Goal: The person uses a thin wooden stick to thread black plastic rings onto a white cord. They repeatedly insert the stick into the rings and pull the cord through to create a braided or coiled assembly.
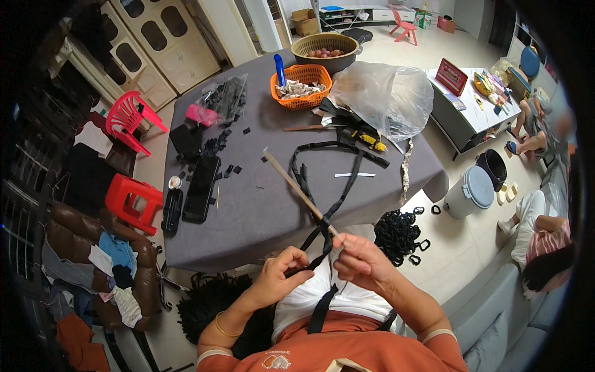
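Before my lap, my left hand [284,275] pinches a black fabric strip [345,195] between thumb and fingers. The strip runs up onto the table in a wide loop. My right hand [360,262] grips the lower end of a thin wooden stick [290,181], which slants up and left over the table. Near my right fingers the strip crosses around the stick; whether it is knotted there I cannot tell. A short white strip [355,175] lies inside the loop. On the left of the grey-covered table [260,218] are a black phone [201,188] and several small black pieces [214,146].
At the table's back stand an orange basket [302,73], a colander of round fruit [324,46] and a plastic bag [386,95]. Black loops [397,235] pile on the floor at right, near a lidded bin [469,190]. Two people sit at far right. Red stools [135,202] stand left.
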A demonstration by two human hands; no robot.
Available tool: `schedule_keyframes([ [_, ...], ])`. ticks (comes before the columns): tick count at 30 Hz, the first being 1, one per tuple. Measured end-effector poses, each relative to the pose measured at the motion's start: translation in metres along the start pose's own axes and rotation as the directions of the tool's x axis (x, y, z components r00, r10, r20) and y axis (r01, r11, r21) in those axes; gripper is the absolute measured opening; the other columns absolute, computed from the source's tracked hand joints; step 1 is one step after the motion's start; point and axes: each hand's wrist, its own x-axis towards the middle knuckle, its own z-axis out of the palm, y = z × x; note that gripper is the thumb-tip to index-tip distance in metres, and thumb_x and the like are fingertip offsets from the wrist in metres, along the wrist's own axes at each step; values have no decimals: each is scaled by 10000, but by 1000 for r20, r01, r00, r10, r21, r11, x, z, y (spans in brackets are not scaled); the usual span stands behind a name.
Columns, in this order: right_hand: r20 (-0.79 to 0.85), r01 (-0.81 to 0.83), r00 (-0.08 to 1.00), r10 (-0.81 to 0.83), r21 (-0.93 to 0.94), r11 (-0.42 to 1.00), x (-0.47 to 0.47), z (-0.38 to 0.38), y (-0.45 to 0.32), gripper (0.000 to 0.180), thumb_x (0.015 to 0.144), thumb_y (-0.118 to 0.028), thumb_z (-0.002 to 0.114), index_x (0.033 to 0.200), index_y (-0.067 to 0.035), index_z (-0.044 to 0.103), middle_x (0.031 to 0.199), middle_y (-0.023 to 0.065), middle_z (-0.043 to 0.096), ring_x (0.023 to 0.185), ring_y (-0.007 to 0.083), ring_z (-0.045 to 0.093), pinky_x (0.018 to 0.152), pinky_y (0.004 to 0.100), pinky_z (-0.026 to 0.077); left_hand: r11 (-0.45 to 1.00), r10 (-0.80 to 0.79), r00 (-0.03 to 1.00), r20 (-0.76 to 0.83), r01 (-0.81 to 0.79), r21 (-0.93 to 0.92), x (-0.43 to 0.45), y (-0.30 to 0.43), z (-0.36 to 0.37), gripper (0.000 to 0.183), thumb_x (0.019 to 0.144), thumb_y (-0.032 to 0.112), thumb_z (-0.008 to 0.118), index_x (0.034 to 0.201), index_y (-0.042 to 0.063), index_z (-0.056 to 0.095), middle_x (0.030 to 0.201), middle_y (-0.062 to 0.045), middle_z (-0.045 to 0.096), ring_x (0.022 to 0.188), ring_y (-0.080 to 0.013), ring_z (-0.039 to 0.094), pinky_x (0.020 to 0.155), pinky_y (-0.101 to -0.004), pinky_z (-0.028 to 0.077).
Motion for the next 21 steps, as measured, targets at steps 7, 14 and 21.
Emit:
schedule_keyframes([
  [7, 17, -9, 1000, 14, -306, 952, 0, 15, -4, 459, 875, -214, 452, 1279, -58, 300, 432, -69, 284, 387, 33, 286, 390, 179, 219, 973, -19, 992, -127, -11, -229, -16, -2, -24, 68, 804, 21, 545, 867, 3, 523, 714, -25, 580, 654, -60, 536, 600, -187, 430],
  [14, 17, -37, 998, 59, -609, 792, 7, 33, 21, 479, 882, -164, 441, 1305, -63, 240, 559, -42, 388, 451, 33, 355, 398, 171, 290, 944, 282, 885, -371, -186, 273, -8, 12, 3, 189, 698, -1, 641, 830, 12, 505, 685, -76, 587, 611, -149, 587, 539, -244, 461],
  [21, 41, 114, 973, -228, -941, 319, 28, 39, 6, 192, 877, -150, 448, 1000, -12, 498, 476, 22, 436, 420, 68, 420, 406, 224, 345, 883, 450, 772, -449, -308, 354, 6, 10, 6, 279, 685, 19, 659, 878, 38, 459, 647, -70, 546, 528, -145, 543, 460, -254, 409],
])
